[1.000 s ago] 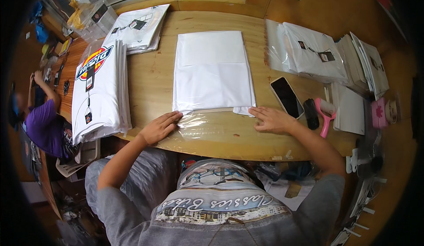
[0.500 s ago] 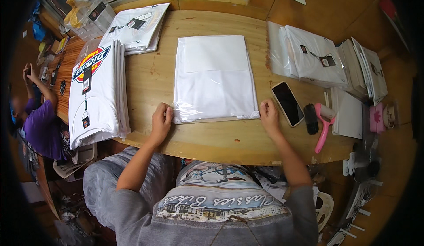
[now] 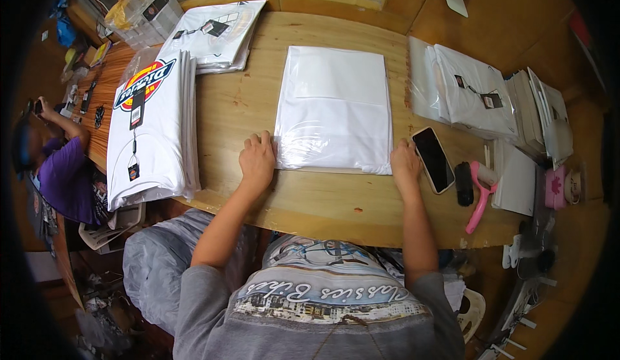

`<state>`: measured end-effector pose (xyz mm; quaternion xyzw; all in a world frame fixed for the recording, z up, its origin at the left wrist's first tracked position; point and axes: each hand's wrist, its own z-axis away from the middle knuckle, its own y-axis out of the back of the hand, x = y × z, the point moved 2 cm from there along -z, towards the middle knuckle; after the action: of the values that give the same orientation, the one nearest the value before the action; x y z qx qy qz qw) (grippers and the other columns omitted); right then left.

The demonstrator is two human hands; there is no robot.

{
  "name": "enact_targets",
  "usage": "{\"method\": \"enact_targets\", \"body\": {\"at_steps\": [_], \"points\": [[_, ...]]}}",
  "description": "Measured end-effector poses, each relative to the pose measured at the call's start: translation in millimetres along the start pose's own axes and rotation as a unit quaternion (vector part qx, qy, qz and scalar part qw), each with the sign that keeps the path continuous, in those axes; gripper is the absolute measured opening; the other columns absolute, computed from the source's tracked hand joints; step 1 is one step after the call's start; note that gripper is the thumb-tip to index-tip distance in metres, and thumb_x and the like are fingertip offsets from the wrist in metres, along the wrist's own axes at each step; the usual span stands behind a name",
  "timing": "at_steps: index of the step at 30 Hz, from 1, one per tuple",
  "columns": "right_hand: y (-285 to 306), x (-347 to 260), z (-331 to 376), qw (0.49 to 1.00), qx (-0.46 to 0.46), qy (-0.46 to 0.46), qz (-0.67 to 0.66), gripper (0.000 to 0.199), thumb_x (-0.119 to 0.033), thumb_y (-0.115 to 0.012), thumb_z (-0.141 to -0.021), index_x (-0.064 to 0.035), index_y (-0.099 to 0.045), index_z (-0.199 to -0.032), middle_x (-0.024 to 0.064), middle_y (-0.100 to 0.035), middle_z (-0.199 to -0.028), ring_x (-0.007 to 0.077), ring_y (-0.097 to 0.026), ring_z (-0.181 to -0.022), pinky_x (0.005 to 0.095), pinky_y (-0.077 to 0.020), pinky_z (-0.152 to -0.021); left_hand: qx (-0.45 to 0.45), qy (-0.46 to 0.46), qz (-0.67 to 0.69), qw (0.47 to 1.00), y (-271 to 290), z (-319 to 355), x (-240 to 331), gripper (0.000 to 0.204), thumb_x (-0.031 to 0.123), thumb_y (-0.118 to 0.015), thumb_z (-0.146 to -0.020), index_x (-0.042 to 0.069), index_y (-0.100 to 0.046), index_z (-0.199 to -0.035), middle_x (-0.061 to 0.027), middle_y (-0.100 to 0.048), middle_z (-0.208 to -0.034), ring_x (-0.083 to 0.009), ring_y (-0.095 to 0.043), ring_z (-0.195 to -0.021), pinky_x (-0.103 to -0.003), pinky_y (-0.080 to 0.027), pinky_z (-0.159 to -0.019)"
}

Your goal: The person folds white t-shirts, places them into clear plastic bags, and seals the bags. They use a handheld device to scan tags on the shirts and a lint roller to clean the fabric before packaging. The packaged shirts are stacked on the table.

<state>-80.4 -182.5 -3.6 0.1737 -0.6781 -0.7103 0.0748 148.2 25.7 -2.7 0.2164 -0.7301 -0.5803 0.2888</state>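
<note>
A folded white shirt in a clear plastic bag (image 3: 334,124) lies flat on the table in front of me, with a pale rectangular sheet (image 3: 339,83) showing at its far half. My left hand (image 3: 257,161) is at its near left corner, fingers bent and the thumb side against the bag's edge. At the near right corner, my right hand (image 3: 405,164) has its fingers curled by the edge, apparently pinching the plastic. Both fingertips are partly hidden.
Stacked bagged white shirts (image 3: 155,147) stand at the left, with another pile (image 3: 213,34) behind. More bagged shirts (image 3: 475,89) are at the right. A phone (image 3: 433,160), a black object (image 3: 464,184) and a pink-handled roller (image 3: 479,208) lie by my right hand. A person in purple (image 3: 68,179) sits far left.
The view has turned slightly, shifting the scene rightward. My left hand's fingers reach farther along the bag's left edge, less balled up; the bagged shirt stays about where it was.
</note>
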Motion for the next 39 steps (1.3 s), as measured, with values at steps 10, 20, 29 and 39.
{"method": "enact_targets", "body": {"at_steps": [10, 20, 29, 39], "points": [[-11.2, -72.8, 70.3, 0.896, 0.138, 0.388, -0.168, 0.031, -0.017, -0.049, -0.077, 0.0005, -0.05, -0.103, 0.0115, -0.052, -0.104, 0.0258, -0.048, -0.099, 0.036, -0.0379, -0.084, 0.056, -0.215, 0.086, 0.971, 22.0, 36.3, 36.2, 0.056, 0.028, -0.058, -0.074, -0.003, -0.039, -0.116, -0.0252, -0.038, -0.118, -0.0381, -0.037, -0.11, -0.041, -0.035, -0.089], [-5.1, -2.7, 55.8, 0.944, 0.101, 0.271, -0.159, 0.063, -0.04, -0.062, -0.066, 0.0027, -0.045, -0.11, 0.0175, -0.04, -0.12, 0.0314, -0.035, -0.114, 0.0422, -0.0288, -0.094, -0.084, -0.284, 0.07, 0.953, 17.2, 11.1, 10.3, 0.047, 0.01, -0.055, -0.069, 0.002, -0.041, -0.114, -0.0224, -0.039, -0.118, -0.034, -0.043, -0.103, -0.036, -0.038, -0.086], [12.0, 16.9, 26.7, 0.916, 0.15, 0.326, -0.181, 0.044, -0.008, -0.067, -0.06, -0.004, -0.051, -0.101, 0.012, -0.05, -0.103, 0.029, -0.046, -0.098, 0.0369, -0.0347, -0.082, 0.137, -0.204, 0.345, 0.906, 23.4, -19.2, 2.0, 0.029, -0.008, -0.059, -0.06, 0.003, -0.055, -0.086, -0.01, -0.058, -0.089, -0.0264, -0.054, -0.083, -0.032, -0.043, -0.073], [191.4, -11.8, 42.3, 0.739, 0.409, 0.294, -0.447, 0.034, -0.003, -0.06, -0.072, -0.0015, -0.048, -0.104, 0.0142, -0.056, -0.097, 0.0268, -0.056, -0.079, 0.032, -0.0428, -0.066, 0.332, -0.093, 0.398, 0.851, 182.3, -34.3, 16.5, 0.017, 0.014, -0.057, -0.077, -0.002, -0.054, -0.072, -0.0068, -0.055, -0.06, -0.0092, -0.051, -0.054, -0.021, -0.04, -0.05]]}}
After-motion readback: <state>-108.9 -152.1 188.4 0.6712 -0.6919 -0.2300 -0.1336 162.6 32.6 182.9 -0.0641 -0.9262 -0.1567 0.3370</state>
